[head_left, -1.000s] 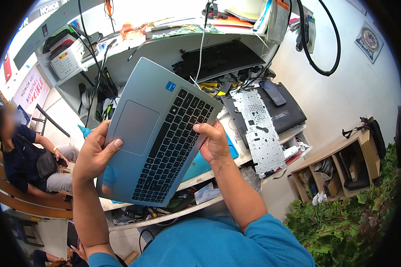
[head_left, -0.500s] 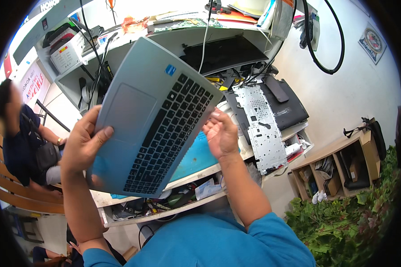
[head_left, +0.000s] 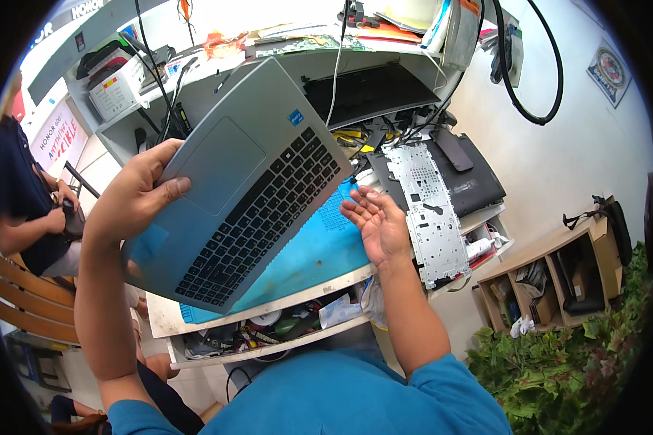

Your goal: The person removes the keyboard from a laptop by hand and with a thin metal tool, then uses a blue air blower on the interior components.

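The silver laptop base (head_left: 232,192), with its black keys and big touchpad, is up in the air and tilted, above the blue mat (head_left: 308,254) on the counter (head_left: 268,308). The left hand (head_left: 134,196) holds it by the touchpad end. The thumb lies on top beside the touchpad, and the other fingers are hidden behind the laptop base.

The right hand (head_left: 376,225) is just beside the keyboard end and does not touch it. Its palm faces up and its fingers are spread wide, with nothing in them.

To the right of that hand lies a grey metal plate (head_left: 432,217) full of little holes, partly on a black laptop cover (head_left: 468,174). Black cables (head_left: 421,123) hang down behind. Under the counter, an open drawer (head_left: 268,333) is full of small tools and bits. A white box (head_left: 116,90) sits on a shelf at the back. Another person (head_left: 22,203) in dark blue sits far to the left. A small wooden shelf (head_left: 559,279) and green plants (head_left: 559,370) are low on the right.
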The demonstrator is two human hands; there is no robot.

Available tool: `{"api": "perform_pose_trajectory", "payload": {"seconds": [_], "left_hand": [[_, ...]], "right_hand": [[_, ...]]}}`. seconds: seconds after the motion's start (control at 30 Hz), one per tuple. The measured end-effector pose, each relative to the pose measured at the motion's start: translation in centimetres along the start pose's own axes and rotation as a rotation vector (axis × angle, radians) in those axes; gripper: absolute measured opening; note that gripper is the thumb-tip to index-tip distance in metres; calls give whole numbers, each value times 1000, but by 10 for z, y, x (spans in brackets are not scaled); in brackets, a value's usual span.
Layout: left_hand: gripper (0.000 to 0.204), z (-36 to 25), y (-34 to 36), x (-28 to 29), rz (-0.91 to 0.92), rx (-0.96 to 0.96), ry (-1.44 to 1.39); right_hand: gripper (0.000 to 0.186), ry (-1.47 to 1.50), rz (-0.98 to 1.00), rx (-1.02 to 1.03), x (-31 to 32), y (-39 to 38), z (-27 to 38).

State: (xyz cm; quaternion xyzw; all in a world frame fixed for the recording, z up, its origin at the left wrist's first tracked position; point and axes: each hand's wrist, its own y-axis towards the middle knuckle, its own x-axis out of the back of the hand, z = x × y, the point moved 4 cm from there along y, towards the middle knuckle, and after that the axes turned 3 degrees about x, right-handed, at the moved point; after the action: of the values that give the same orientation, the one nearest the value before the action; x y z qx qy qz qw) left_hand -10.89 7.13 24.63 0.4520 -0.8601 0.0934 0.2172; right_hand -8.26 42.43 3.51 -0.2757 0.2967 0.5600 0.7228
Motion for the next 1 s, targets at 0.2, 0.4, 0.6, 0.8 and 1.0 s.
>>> {"api": "perform_pose_trajectory", "payload": {"seconds": [0.2, 0.4, 0.6, 0.8, 1.0], "left_hand": [[39, 14, 10, 9, 69, 39, 12], [42, 24, 18, 15, 127, 70, 38], [44, 33, 27, 17, 155, 99, 44], [48, 37, 29, 19, 159, 127, 40], [54, 44, 33, 21, 178, 135, 10]], "right_hand": [[39, -1, 18, -4, 1, 3, -3], [38, -12, 33, 0, 0, 1, -1], [43, -35, 37, 17, 5, 1, 2], [43, -70, 31, 6, 3, 0, 5], [42, -98, 52, -34, 4, 0, 6]]}}
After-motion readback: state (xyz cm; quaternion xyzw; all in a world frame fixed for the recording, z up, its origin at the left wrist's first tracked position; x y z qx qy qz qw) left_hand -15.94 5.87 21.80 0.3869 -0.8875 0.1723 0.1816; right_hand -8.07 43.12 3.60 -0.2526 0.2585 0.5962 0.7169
